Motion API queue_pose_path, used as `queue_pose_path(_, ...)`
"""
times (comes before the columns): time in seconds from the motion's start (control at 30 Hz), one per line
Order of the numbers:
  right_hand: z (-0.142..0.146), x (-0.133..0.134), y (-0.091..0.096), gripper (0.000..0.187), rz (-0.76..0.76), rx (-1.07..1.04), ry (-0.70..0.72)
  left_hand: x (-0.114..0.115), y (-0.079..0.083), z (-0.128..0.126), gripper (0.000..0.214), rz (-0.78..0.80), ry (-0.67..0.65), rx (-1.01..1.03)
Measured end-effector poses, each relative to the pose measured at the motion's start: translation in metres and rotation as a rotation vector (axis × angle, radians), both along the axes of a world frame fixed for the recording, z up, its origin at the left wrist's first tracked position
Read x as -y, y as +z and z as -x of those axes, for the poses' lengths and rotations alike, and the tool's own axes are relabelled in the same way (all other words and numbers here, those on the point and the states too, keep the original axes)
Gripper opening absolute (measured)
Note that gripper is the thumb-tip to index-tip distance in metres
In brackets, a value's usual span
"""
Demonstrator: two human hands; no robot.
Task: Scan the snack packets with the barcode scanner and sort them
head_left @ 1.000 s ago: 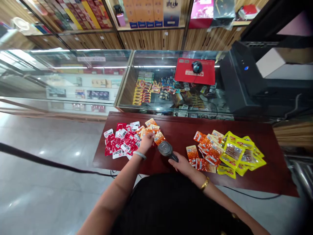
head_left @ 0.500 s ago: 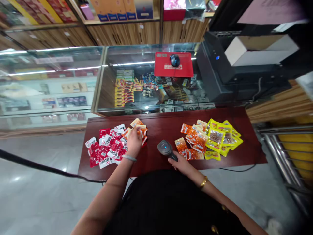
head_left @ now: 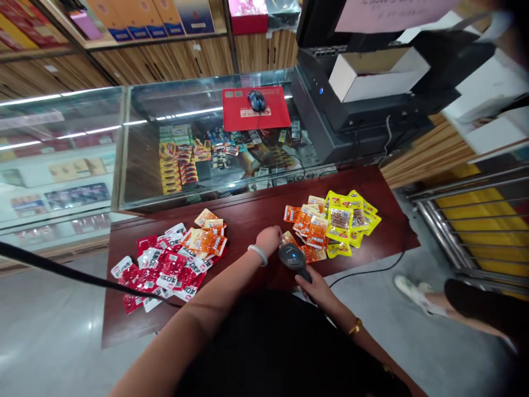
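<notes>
My right hand [head_left: 314, 285] is wrapped round the handle of a dark barcode scanner [head_left: 292, 256], which has a small blue light on top. My left hand [head_left: 269, 240] is closed, its fingertips at the left edge of an orange snack packet [head_left: 288, 238] by the scanner head. The scanner partly hides that packet. Just beyond lie more orange packets [head_left: 317, 229] and a heap of yellow packets [head_left: 341, 219]. On the left side of the table are a small orange pile [head_left: 204, 240] and many red and white packets [head_left: 171, 263].
The dark red table [head_left: 248, 215] stands against a glass display counter [head_left: 142, 165]. On the counter are a mouse [head_left: 257, 101] on a red mat [head_left: 230, 113] and dark machine housing [head_left: 318, 118]. A black cable [head_left: 82, 275] crosses the left. Another person's leg [head_left: 446, 305] shows at right.
My left hand has moved right, from the left orange pile to the packet beside the scanner. The scanner head has tilted towards that packet. The whole view has shifted to the right.
</notes>
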State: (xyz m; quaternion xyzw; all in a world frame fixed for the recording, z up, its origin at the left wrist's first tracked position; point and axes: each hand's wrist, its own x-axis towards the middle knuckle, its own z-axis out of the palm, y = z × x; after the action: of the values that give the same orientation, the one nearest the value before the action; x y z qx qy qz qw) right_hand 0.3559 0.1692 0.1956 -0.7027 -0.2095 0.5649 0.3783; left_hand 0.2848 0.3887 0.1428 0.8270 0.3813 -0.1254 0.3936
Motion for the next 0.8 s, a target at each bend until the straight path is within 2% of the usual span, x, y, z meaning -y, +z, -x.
queue_pose_path(0.13, -0.001, -0.002, -0.005, 0.054, -0.003, 0.038, 0.054, -0.005, -0.012, 0.017, 0.011, 0.114, 0.203, 0.05)
queue_pose_path(0.23, 0.001, -0.012, -0.007, 0.053, -0.098, 0.093, 0.132, -0.01, -0.021, 0.044, 0.01, 0.292, 0.39, 0.174)
queue_pose_path(0.3, 0.005, -0.024, -0.005, 0.054, -0.139, 0.092, 0.193, -0.013, -0.024, 0.065, 0.01, 0.337, 0.481, 0.241)
queue_pose_path(0.37, 0.011, -0.038, -0.001, 0.054, -0.141, 0.069, 0.259, -0.016, -0.024, 0.086, 0.01, 0.296, 0.542, 0.274)
queue_pose_path(0.53, 0.028, -0.072, 0.008, 0.052, -0.178, 0.014, 0.421, -0.022, -0.013, 0.131, 0.007, 0.05, 0.613, 0.289)
queue_pose_path(0.67, 0.04, -0.086, 0.004, 0.052, -0.21, -0.01, 0.498, -0.028, 0.003, 0.165, 0.011, 0.063, 0.727, 0.284)
queue_pose_path(0.8, 0.047, -0.09, -0.003, 0.055, -0.218, -0.019, 0.534, -0.044, 0.025, 0.206, 0.017, -0.111, 0.855, 0.185)
